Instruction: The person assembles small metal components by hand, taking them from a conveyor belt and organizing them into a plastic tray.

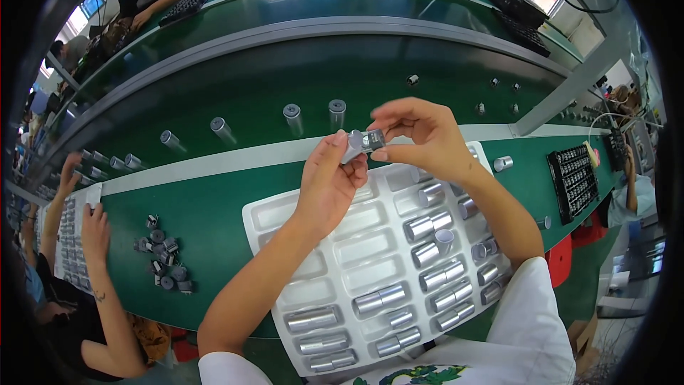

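My left hand (329,185) is closed round a silver metal cylinder (352,148) above the far edge of the tray. At the cylinder's right end sits a small dark part with a shiny metal piece (373,140), pinched between the thumb and fingers of my right hand (426,137). Whether this part is partly inside the cylinder I cannot tell. Below my hands lies a white moulded tray (308,222). Several silver cylinders (381,299) rest in its pockets, mostly on the right and near sides, and one cylinder (444,237) stands tilted among them.
Several dark small parts (167,260) lie heaped on the green table (214,235) to the left. Upright silver cylinders (293,117) stand in a row beyond the pale strip. A black tray (573,184) is at the right. At the left a co-worker's hand (95,232) reaches over the table.
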{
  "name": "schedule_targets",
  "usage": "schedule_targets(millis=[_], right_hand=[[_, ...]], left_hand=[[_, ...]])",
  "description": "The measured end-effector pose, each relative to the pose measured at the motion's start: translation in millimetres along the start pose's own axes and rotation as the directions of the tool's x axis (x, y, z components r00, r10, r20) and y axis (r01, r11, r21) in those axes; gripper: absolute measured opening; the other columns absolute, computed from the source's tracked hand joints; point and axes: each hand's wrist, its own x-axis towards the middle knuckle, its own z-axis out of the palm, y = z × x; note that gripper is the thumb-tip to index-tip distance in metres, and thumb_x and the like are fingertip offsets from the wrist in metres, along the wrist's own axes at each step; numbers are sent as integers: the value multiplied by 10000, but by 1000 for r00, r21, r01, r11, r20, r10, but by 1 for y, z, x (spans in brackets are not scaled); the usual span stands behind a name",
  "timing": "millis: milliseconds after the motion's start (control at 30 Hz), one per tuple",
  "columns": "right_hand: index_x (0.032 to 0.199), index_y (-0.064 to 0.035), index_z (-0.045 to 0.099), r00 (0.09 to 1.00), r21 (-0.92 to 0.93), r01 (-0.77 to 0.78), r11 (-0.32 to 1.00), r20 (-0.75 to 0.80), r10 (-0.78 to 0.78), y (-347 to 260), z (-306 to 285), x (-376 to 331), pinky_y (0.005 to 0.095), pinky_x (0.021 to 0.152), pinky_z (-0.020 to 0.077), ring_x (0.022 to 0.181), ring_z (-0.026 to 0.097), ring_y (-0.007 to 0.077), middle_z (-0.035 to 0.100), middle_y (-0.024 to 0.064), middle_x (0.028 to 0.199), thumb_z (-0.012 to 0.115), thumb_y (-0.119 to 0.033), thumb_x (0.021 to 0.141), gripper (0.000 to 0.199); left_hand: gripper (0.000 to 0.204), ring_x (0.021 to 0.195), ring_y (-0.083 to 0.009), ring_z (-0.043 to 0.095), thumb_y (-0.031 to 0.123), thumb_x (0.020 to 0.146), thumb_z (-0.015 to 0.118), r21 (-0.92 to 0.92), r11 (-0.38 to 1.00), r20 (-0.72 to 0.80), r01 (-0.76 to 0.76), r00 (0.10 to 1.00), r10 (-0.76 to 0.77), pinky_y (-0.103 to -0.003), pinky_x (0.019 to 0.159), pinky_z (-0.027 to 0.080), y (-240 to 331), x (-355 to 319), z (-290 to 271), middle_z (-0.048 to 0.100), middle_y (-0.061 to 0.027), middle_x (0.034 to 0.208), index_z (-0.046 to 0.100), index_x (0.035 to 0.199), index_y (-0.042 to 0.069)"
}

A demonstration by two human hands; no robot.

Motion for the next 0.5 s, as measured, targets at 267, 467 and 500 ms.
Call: schedule_targets(millis=[267,467,500], right_hand=[[1055,23,716,998,-62,69,996,1,-69,6,-5,1,335,913,544,997,670,196,704,135,1078,808,95,722,353],[1014,-21,742,977,-309,207,928,114,-179,7,-5,2,314,840,543,913,688,199,731,103,1012,849,1,701,331],[1010,-40,749,948,-378,317,870,146,-282,8,-7,3,298,808,543,870,695,199,736,83,982,862,-54,702,329]], left_hand=[[219,710,-102,548,291,984,659,58,997,-50,-60,997,62,-249,619,432,-3,2,4,631,-69,856,618,987,76],[294,705,-72,532,352,1023,583,189,981,-40,-38,998,46,-214,613,432,-5,1,-3,674,-65,893,642,1009,64],[306,696,-67,524,358,1020,588,225,974,-64,-24,997,40,-212,600,419,-6,2,-1,674,-64,880,649,999,59]])
